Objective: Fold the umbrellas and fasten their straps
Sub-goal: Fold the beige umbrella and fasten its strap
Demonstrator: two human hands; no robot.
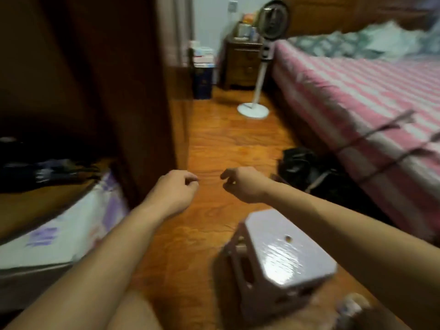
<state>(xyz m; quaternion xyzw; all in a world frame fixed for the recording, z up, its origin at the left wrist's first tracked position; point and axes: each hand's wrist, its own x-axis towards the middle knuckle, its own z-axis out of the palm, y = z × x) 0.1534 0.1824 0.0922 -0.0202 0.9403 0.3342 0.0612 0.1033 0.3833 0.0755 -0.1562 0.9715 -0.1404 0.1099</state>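
Both hands hold nothing: left hand and right hand hover over the wooden floor, fingers loosely curled. One dark folded umbrella lies on the shelf at left, blurred; strap state cannot be told. One dark bundle lies on the floor beside the bed, possibly a second umbrella. Judgement: light, limp slippery canopy over a stiff shaft; best gripped at the handle, ribs gathered. One stool stands near.
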